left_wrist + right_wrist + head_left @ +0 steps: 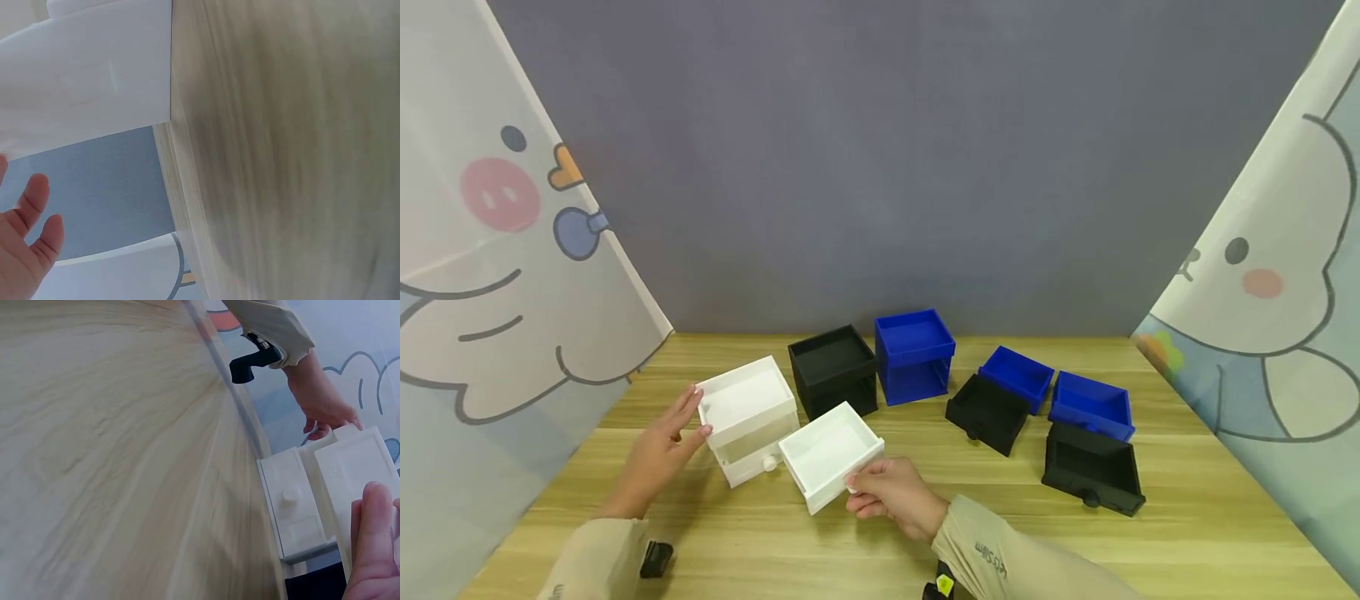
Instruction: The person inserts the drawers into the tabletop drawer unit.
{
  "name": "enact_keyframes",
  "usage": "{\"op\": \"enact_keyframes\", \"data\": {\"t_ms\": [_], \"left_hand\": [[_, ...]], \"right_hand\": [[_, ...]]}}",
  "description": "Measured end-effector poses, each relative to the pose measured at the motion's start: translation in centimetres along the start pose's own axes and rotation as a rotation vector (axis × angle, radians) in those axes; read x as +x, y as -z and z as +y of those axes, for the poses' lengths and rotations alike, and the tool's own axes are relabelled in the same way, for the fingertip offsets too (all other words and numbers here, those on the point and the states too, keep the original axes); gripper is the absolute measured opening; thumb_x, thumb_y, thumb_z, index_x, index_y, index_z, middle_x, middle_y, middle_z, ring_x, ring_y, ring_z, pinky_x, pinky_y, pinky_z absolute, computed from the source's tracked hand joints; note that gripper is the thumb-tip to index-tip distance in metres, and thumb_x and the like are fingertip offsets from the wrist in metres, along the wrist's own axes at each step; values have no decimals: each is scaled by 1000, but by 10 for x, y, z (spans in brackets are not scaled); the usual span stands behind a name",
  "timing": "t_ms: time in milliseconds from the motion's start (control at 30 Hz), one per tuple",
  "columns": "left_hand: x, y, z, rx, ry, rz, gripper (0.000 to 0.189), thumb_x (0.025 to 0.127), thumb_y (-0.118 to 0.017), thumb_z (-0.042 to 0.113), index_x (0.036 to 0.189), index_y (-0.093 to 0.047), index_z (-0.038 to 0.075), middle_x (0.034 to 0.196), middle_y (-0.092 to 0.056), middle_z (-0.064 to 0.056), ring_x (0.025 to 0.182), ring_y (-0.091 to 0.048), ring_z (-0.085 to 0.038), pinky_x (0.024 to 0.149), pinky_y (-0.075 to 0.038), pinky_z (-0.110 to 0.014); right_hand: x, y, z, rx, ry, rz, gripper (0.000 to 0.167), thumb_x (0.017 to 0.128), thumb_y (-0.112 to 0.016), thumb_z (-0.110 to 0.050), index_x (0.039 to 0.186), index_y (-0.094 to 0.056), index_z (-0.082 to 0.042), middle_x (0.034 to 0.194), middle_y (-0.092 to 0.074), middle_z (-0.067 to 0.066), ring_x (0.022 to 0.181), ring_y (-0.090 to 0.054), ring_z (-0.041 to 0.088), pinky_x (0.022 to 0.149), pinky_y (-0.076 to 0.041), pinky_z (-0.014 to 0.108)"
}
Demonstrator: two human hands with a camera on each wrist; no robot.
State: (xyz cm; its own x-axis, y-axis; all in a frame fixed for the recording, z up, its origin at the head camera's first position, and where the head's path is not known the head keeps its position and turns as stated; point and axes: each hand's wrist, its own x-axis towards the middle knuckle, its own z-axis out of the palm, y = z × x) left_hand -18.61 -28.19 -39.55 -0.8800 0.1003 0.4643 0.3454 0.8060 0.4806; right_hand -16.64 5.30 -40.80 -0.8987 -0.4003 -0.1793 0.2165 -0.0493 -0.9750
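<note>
A white mini cabinet [748,408] stands at the left of the table, with a gap below its top and a round-knobbed drawer [752,469] in its lower slot. My left hand [658,454] rests against its left side, thumb near the front corner and fingers fairly straight; in the left wrist view that hand [25,240] shows beside the white wall. My right hand [898,496] pinches the front of a loose white drawer [831,450], just right of the cabinet. The right wrist view shows this drawer [356,475] raised and tilted above the lower knob.
Behind stand a black cabinet [833,367] and a blue cabinet [915,354] with open fronts. Two blue drawers [1017,375] and two black drawers [1093,467] lie at the right. A small black object [657,559] is near the left sleeve. A grey backdrop [880,167] rises behind.
</note>
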Motion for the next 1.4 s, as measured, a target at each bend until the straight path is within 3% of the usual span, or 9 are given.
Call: {"op": "enact_keyframes", "data": {"t_ms": [167, 300, 467, 600, 1167, 1400], "left_hand": [[-2, 0, -3, -37, 5, -15, 57, 93, -63, 21, 140, -43, -6, 146, -36, -27, 63, -38, -1, 54, -37, -25], [0, 2, -4, 53, -35, 11, 56, 90, -66, 23, 137, -49, -5, 142, -43, -23, 68, -52, -6, 61, -44, -31], [3, 10, -5, 215, -83, 28, 60, 89, -65, 35, 134, -53, -3, 136, -50, -20, 74, -59, -29, 63, -45, -45], [4, 13, -7, 262, -115, 39, 60, 88, -65, 38, 133, -55, 0, 132, -54, -18, 88, -55, -42, 64, -43, -49], [2, 9, -11, 247, -179, 105, 58, 85, -66, 40, 129, -60, 2, 128, -57, -19, 83, -56, -40, 64, -42, -51], [3, 11, -11, 251, -162, 80, 59, 86, -65, 42, 129, -60, 2, 129, -57, -18, 84, -56, -41, 64, -43, -52]], "right_hand": [[7, -11, 4, 8, -6, -9, 10, 88, -62, -1, 88, -65, 9, 67, -66, 4, 57, -62, 6, 55, -51, 20], [12, -22, 7, 24, 2, -17, 10, 88, -63, -1, 88, -66, 9, 66, -66, 6, 56, -62, 6, 54, -51, 19], [17, -38, 9, 39, 2, -26, 9, 87, -64, 0, 87, -66, 9, 66, -67, 7, 55, -62, 7, 53, -50, 19], [19, -48, 11, 42, 8, -24, 8, 86, -64, 1, 85, -66, 8, 66, -67, 10, 55, -61, 7, 52, -50, 20], [22, -73, 17, 126, 4, 52, 5, 85, -64, 3, 84, -66, 7, 63, -64, 5, 54, -61, 8, 55, -52, 22], [23, -85, 19, 174, 24, 78, 6, 85, -64, 3, 82, -65, 7, 61, -62, 5, 52, -60, 8, 55, -52, 22]]}}
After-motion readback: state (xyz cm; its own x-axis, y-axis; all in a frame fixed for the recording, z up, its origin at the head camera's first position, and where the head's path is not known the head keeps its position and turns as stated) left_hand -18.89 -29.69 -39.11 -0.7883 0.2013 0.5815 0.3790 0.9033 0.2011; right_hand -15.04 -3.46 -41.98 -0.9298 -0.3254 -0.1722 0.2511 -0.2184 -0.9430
